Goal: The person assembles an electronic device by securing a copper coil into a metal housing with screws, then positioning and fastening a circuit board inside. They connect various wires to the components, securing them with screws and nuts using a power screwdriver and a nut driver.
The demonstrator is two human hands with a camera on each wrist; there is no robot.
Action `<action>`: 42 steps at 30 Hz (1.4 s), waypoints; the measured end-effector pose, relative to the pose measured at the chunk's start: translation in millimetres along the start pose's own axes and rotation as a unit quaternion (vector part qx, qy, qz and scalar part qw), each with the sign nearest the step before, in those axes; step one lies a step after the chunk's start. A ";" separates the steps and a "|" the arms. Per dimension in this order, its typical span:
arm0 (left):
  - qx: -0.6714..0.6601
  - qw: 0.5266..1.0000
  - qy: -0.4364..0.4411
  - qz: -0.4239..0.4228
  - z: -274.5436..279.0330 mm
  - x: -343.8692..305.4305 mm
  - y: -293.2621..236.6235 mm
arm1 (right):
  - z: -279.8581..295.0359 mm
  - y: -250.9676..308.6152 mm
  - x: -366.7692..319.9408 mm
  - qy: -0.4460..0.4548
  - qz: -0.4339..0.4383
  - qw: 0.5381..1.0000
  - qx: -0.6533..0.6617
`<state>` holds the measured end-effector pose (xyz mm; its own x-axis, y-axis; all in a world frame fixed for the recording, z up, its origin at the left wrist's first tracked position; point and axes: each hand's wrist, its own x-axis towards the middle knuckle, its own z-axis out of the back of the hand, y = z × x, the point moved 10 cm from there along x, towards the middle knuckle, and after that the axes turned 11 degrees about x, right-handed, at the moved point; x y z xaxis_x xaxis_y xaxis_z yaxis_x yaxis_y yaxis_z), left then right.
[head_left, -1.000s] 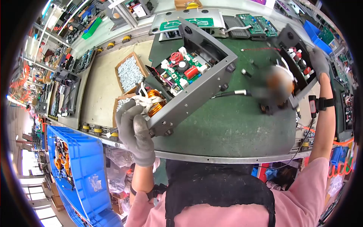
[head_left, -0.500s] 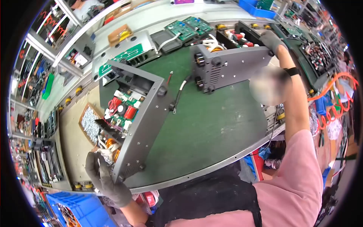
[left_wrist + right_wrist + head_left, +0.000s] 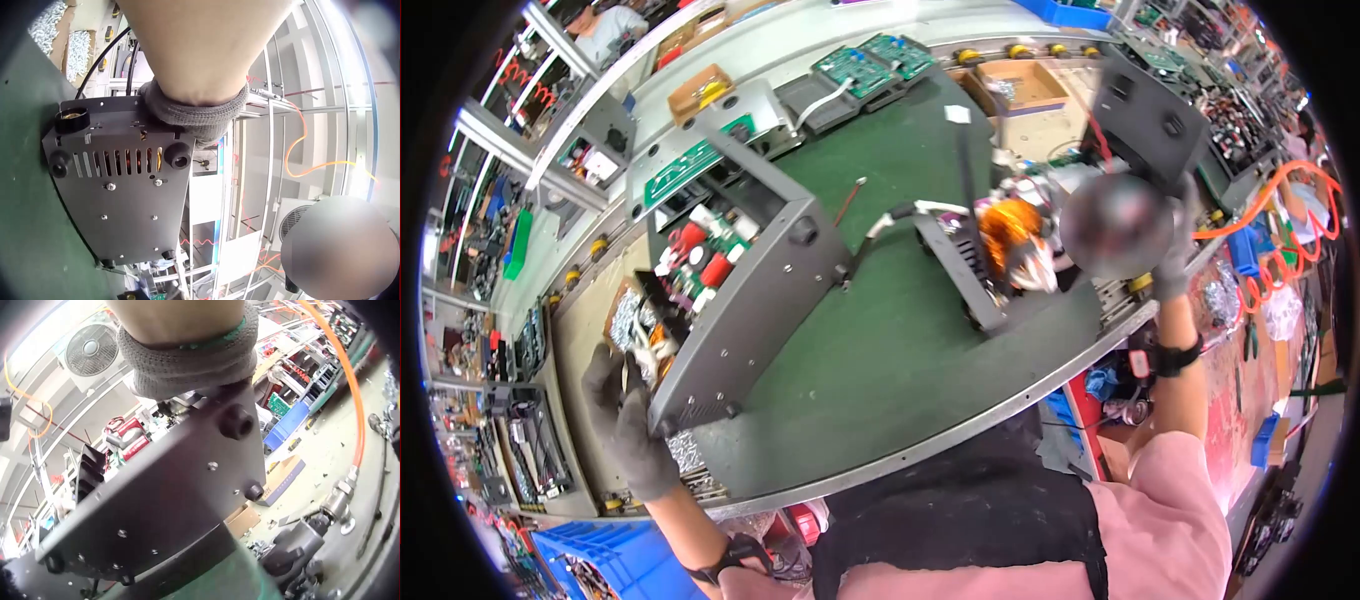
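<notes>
Two dark grey metal device housings, open on one side with circuit boards inside, are at the bench, one per hand. Tilted up on its long side, the left housing [image 3: 750,310] shows red and white parts on a green board. My gloved left hand [image 3: 640,440] grips its near end; slots and rubber feet face the left wrist view. At the right, my gloved right hand [image 3: 1172,270] holds the far end of the right housing [image 3: 1140,120], partly hidden by a blurred patch. An orange coil [image 3: 1010,235] shows inside it. Its footed underside [image 3: 175,487] fills the right wrist view.
A green mat [image 3: 870,380] covers the bench. A cable [image 3: 890,222] lies between the housings. Circuit boards [image 3: 855,72] stand at the back. A cardboard box [image 3: 1025,85] sits back right, a blue crate [image 3: 605,555] below left, and an orange air hose [image 3: 1260,190] hangs right.
My right hand has drawn the right housing nearer and turned it, so its inside and coil now face me instead of its underside. The left housing stays tilted in my left hand.
</notes>
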<state>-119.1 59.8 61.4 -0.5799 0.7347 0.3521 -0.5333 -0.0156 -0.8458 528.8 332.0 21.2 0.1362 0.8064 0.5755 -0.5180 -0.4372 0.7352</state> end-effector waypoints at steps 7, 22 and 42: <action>0.009 0.994 0.043 -0.104 -5.7 30.3 -6.1 | 126.3 -73.1 92.2 -0.039 0.010 0.996 -0.082; 0.524 0.713 0.436 -0.165 -155.9 125.9 29.7 | 41.4 -81.7 170.1 0.272 -0.186 0.944 0.013; 0.393 0.857 0.036 -0.331 -82.0 -118.9 -114.2 | 213.2 -72.3 -88.2 -0.097 -0.202 0.973 0.054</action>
<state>61.3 29.8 83.3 0.0341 0.7982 0.6014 -0.9974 -0.0112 0.0715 734.3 207.6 -6.4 0.4732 0.8351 0.2806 -0.2985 -0.1477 0.9429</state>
